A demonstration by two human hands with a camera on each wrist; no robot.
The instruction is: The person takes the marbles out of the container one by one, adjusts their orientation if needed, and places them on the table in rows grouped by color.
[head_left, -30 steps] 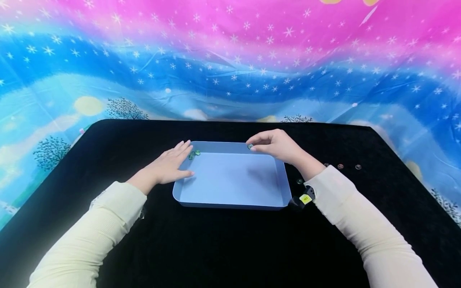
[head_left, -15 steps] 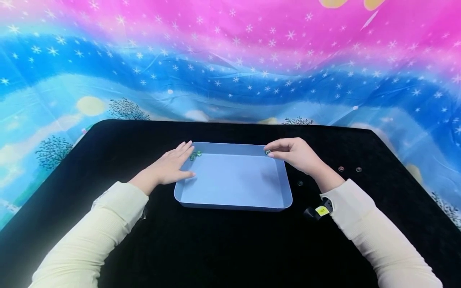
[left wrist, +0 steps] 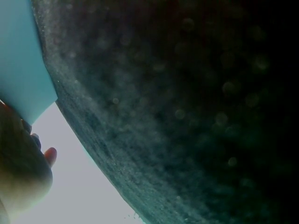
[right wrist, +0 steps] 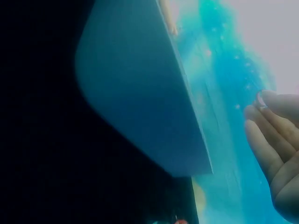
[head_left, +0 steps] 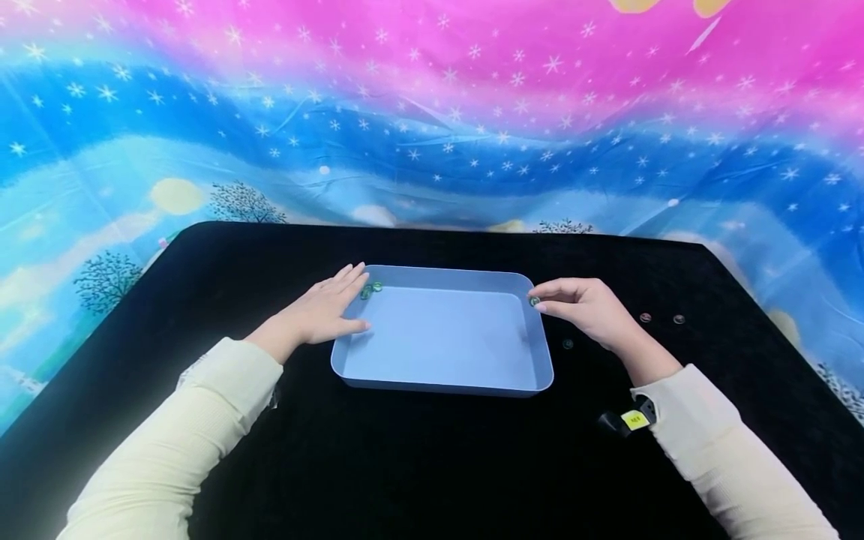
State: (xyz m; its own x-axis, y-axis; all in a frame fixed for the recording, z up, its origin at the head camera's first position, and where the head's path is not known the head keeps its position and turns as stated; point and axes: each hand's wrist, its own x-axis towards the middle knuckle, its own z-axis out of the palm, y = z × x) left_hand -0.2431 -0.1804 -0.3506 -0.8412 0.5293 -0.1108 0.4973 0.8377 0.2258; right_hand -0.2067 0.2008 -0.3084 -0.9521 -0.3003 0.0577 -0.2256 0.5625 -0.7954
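Observation:
A light blue rectangular tray [head_left: 445, 337] sits on the black tabletop. My left hand [head_left: 317, 309] rests on its left rim, fingers straight and spread, the thumb over the inside. Green glass marbles [head_left: 377, 286] lie in the tray's far left corner, beside those fingers. My right hand [head_left: 587, 309] is at the tray's right rim, pinching a glass marble [head_left: 535, 301] between thumb and fingertips. In the right wrist view, that pinched marble [right wrist: 260, 99] shows at the fingertips, higher than the tray's rim. The left wrist view catches only part of the left hand [left wrist: 23, 163] and the tray's outer wall [left wrist: 25, 60].
On the black cloth right of the tray lie a dark greenish marble [head_left: 568, 344] and two reddish ones, the nearer-left marble [head_left: 646, 318] and the far-right marble [head_left: 679, 319]. Behind the table hangs a pink and blue snowflake curtain [head_left: 432, 135].
My right hand has moved right and slightly nearer, from above the tray's far side to its right rim, still pinching the marble. The left hand stays on the left rim.

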